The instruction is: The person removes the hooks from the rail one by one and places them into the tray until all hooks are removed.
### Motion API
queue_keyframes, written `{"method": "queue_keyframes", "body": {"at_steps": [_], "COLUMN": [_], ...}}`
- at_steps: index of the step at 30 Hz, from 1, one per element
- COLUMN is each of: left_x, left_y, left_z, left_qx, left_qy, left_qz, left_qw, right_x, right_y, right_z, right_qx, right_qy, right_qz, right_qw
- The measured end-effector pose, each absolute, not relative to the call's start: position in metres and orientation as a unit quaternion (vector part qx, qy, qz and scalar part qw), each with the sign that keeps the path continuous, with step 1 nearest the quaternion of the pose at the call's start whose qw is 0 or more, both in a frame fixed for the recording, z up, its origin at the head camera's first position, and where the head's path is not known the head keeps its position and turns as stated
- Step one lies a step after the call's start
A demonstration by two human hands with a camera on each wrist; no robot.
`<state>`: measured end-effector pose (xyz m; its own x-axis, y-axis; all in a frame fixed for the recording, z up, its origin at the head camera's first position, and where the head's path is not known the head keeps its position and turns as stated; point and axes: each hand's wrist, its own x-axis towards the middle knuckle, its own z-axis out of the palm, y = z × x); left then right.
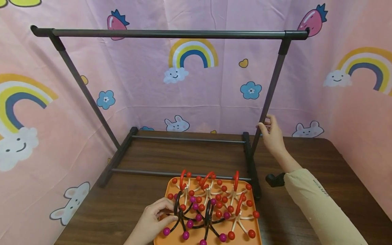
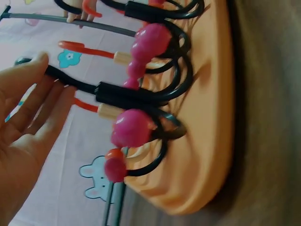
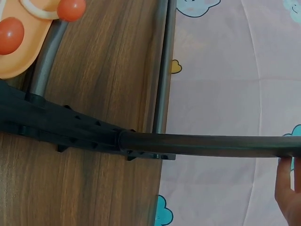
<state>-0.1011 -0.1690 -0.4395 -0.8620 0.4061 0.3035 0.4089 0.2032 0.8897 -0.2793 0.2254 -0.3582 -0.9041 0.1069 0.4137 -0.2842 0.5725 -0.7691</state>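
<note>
In the head view my left hand [image 1: 156, 217] is at the left edge of an orange tray [image 1: 162, 234]. Its thumb and fingers pinch the upper part of a black multi-arm hook [image 1: 180, 216] with magenta ball tips, still in the tray. The left wrist view shows that black hook [image 2: 122, 94] between thumb and fingers. Farther back, my right hand [image 1: 272, 134] grips the right post [image 1: 271, 88] of a dark rack. In the right wrist view only some of its fingers [image 3: 283, 183] show, against the post [image 3: 211, 145].
Another black hook [image 1: 208, 223] and several white hooks with red tops and red balls crowd the tray. The rack's top bar [image 1: 171, 34] spans above, its feet on the wooden table [image 1: 183, 153]. A black piece [image 1: 275, 180] lies right of the rack. Patterned pink cloth [image 1: 147, 85] hangs around.
</note>
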Motion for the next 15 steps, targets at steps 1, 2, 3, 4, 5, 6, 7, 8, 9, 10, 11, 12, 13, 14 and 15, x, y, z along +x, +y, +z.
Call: {"method": "queue_keyframes", "body": {"at_steps": [1, 2, 3, 4, 5, 6, 7, 8, 9, 10, 11, 12, 13, 14, 15], "left_x": [-0.102, -0.104, -0.105, -0.106, -0.108, -0.109, -0.11, -0.111, -0.112, -0.113, -0.115, -0.117, -0.12, -0.123, -0.127], "left_y": [-0.17, -0.171, -0.172, -0.173, -0.174, -0.174, -0.175, -0.176, -0.176, -0.177, -0.177, -0.178, -0.179, -0.18, -0.181], "left_z": [-0.439, -0.438, -0.438, -0.437, -0.437, -0.436, -0.435, -0.433, -0.431, -0.429, -0.426, -0.423, -0.42, -0.417, -0.413], "left_qx": [-0.271, -0.279, -0.289, -0.297, -0.303, -0.309, -0.311, -0.309, -0.305, -0.299, -0.292, -0.281, -0.271, -0.262, -0.252], "left_qy": [-0.776, -0.777, -0.776, -0.778, -0.782, -0.787, -0.794, -0.808, -0.821, -0.835, -0.848, -0.86, -0.871, -0.881, -0.887], "left_qz": [-0.57, -0.564, -0.56, -0.553, -0.543, -0.532, -0.519, -0.498, -0.476, -0.454, -0.434, -0.416, -0.398, -0.383, -0.377], "left_qw": [-0.004, -0.009, -0.018, -0.027, -0.037, -0.047, -0.06, -0.068, -0.076, -0.082, -0.088, -0.094, -0.094, -0.09, -0.086], "right_x": [-0.279, -0.279, -0.279, -0.278, -0.277, -0.276, -0.274, -0.272, -0.27, -0.268, -0.265, -0.263, -0.26, -0.257, -0.253], "right_y": [0.226, 0.226, 0.226, 0.227, 0.228, 0.229, 0.23, 0.231, 0.232, 0.234, 0.237, 0.239, 0.242, 0.244, 0.247], "right_z": [-0.358, -0.359, -0.359, -0.358, -0.359, -0.359, -0.359, -0.359, -0.359, -0.36, -0.361, -0.361, -0.362, -0.364, -0.365], "right_qx": [0.051, 0.049, 0.048, 0.046, 0.044, 0.042, 0.043, 0.045, 0.048, 0.05, 0.051, 0.053, 0.055, 0.056, 0.055], "right_qy": [-0.86, -0.86, -0.858, -0.856, -0.854, -0.854, -0.855, -0.855, -0.853, -0.855, -0.857, -0.861, -0.865, -0.868, -0.874], "right_qz": [0.462, 0.463, 0.467, 0.473, 0.478, 0.481, 0.48, 0.481, 0.484, 0.482, 0.477, 0.469, 0.461, 0.454, 0.441], "right_qw": [0.212, 0.21, 0.208, 0.204, 0.199, 0.195, 0.192, 0.19, 0.189, 0.186, 0.187, 0.19, 0.192, 0.192, 0.195]}}
